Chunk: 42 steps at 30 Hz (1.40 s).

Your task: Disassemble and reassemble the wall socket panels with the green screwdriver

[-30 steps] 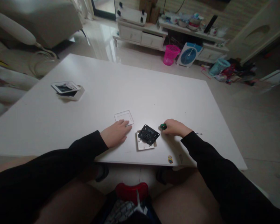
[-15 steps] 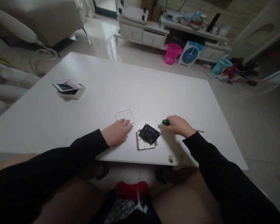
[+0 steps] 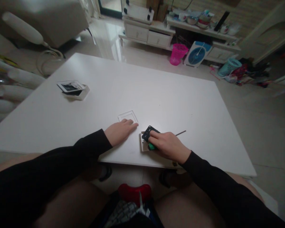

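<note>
My left hand (image 3: 121, 131) lies palm down on the white table, fingers spread, with its fingertips on the near edge of a thin white cover frame (image 3: 126, 114). In my right hand (image 3: 169, 145) is a screwdriver (image 3: 152, 147); its green handle end pokes out below the fingers and its metal shaft sticks out past the far side of the hand. That hand is over a black socket plate (image 3: 146, 133), which sits tilted on an open white box (image 3: 142, 145). The fingers hide much of the plate and box, and I cannot tell whether they also grip the plate.
At the table's far left, a white-rimmed plate (image 3: 71, 86) leans on another white box (image 3: 85, 93). A small sticker (image 3: 174, 164) is at the near edge. Beyond the table (image 3: 156, 85) stand a pink basket (image 3: 178, 54), a blue fan (image 3: 196, 53) and a teal basket (image 3: 230, 67).
My right hand has carried the screwdriver left and nearer to me, from beside the black plate to over it. My left hand has stayed at the cover frame. The view has shifted slightly.
</note>
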### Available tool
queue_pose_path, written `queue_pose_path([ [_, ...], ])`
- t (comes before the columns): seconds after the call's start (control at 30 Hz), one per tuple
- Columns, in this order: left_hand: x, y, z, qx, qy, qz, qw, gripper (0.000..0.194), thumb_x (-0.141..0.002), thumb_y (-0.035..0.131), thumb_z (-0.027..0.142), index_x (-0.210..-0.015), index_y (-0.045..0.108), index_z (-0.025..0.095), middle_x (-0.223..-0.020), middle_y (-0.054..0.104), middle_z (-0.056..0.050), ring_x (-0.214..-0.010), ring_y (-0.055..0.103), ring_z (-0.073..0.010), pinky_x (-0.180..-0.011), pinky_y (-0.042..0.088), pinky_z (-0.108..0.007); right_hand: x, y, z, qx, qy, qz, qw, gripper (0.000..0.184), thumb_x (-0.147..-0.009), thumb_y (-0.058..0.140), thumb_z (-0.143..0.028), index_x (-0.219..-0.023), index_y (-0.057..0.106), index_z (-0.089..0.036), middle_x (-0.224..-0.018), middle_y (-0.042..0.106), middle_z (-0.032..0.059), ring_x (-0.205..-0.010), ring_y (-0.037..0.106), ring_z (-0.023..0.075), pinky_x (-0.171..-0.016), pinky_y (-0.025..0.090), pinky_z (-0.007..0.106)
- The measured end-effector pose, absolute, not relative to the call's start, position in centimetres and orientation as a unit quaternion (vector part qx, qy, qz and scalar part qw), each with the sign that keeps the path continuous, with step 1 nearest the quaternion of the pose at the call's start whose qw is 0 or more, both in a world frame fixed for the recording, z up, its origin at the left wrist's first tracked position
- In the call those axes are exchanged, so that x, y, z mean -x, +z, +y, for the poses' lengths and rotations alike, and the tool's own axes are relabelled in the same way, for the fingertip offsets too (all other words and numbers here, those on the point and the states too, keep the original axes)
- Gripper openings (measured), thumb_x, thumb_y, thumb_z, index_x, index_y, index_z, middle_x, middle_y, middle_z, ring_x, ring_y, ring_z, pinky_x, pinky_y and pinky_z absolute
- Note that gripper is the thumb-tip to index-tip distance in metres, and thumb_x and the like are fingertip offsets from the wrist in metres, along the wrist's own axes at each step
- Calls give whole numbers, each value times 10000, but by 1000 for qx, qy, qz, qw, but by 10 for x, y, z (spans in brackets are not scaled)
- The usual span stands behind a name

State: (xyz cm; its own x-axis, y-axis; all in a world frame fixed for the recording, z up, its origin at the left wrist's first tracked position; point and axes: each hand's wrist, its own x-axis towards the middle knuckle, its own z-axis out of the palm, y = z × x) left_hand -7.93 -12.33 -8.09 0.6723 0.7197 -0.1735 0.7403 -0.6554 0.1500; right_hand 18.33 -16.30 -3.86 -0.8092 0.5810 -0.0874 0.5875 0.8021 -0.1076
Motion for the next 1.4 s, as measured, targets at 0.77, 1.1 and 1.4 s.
queue_pose_path([
  [0.77,97,-68,-96,-862,67,478,156,698,-802,743,345,-1405,471,122,-1282,570,-188,-1210,517,-369,-1053,473,-529,-174,-47,-169,-344,-55,937,-1,129,-995,572,-188,-1098,649,-188,-1180,676,86,-744,629,164,-530,310,300],
  [1.1,80,-52,-115,-909,209,252,257,726,-836,754,253,-1480,423,202,-1428,533,-185,-1320,516,-344,-1093,490,-558,-197,-26,-151,-523,-323,733,-291,180,-942,699,-363,-1020,688,-201,-852,698,9,-768,621,166,-752,466,295],
  [1.4,58,-71,-142,-917,268,205,213,716,-902,710,215,-1531,368,247,-1473,502,-202,-1361,509,-364,-1060,530,-597,-199,-20,-162,-528,-311,742,-271,184,-868,729,-269,-1026,659,-208,-819,681,-8,-722,604,152,-687,444,266],
])
